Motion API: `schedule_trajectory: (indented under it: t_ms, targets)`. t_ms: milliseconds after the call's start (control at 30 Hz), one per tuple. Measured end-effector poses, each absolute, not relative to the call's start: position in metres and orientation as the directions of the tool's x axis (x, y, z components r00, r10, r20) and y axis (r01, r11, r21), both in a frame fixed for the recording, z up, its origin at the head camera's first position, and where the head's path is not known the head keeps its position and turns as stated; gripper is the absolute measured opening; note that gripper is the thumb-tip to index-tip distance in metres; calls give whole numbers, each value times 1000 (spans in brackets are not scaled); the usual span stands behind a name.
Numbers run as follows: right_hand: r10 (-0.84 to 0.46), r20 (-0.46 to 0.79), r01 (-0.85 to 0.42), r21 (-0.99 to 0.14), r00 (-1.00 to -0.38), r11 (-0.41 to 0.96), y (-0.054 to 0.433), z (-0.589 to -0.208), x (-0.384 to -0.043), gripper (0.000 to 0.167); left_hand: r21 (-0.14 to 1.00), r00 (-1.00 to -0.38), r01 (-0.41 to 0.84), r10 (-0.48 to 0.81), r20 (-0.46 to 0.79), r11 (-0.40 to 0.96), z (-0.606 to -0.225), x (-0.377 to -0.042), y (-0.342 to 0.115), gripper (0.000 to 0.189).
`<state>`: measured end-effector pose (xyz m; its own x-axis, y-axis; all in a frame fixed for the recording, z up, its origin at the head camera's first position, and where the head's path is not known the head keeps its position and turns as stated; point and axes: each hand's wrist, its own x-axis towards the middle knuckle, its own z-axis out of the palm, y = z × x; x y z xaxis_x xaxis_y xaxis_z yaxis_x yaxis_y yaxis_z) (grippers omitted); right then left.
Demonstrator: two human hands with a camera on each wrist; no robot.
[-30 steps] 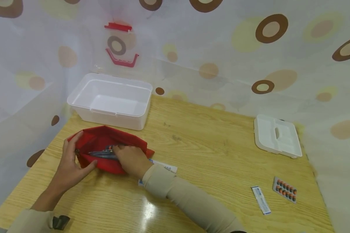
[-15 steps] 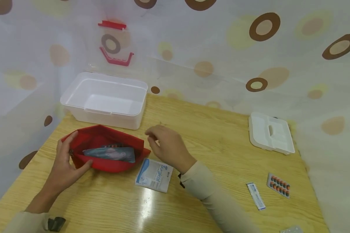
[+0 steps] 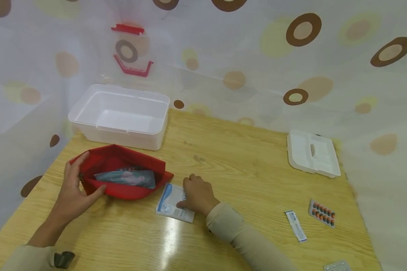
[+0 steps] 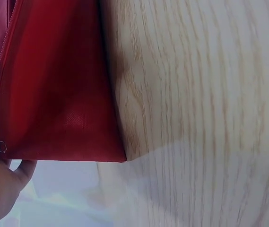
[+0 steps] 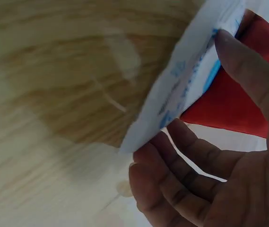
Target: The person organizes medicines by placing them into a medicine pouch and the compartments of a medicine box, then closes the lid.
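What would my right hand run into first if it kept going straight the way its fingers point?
Probably the red pouch: the right hand, on the white packet, points left toward the pouch's near corner, though depth is unclear.
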<state>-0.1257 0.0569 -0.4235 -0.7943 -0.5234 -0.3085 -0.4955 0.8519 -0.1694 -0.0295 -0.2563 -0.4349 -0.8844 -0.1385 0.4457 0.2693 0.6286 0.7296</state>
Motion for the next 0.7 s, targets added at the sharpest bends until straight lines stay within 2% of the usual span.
schedule_trajectory:
  t_ms: [133, 300, 400, 533, 600, 700]
  targets:
    - [-515, -296, -482, -182, -804, 857, 60, -428, -130, 53, 736, -866, 285, -164, 472, 614, -435, -28, -257, 105]
    - [-519, -292, -426, -327, -804, 844, 64, -429, -138, 35, 736, -830, 313, -204, 519, 600, -434, -25, -259, 100]
    - [-534, -307, -413, -380, -788, 828, 65, -429, -138, 40, 740, -836, 290, -216, 505, 607, -433, -23, -259, 95]
    - [-568, -329, -467, -339, -754, 817, 66, -430, -135, 52, 739, -848, 240, -235, 476, 630, -431, -21, -259, 83]
    - [-575, -326, -488, -313, -751, 815, 66, -431, -135, 51, 729, -849, 228, -235, 473, 645, -431, -21, -259, 76]
    - [-552, -337, -435, -364, -763, 824, 68, -429, -137, 42, 713, -841, 243, -223, 493, 658, -430, -21, -260, 67]
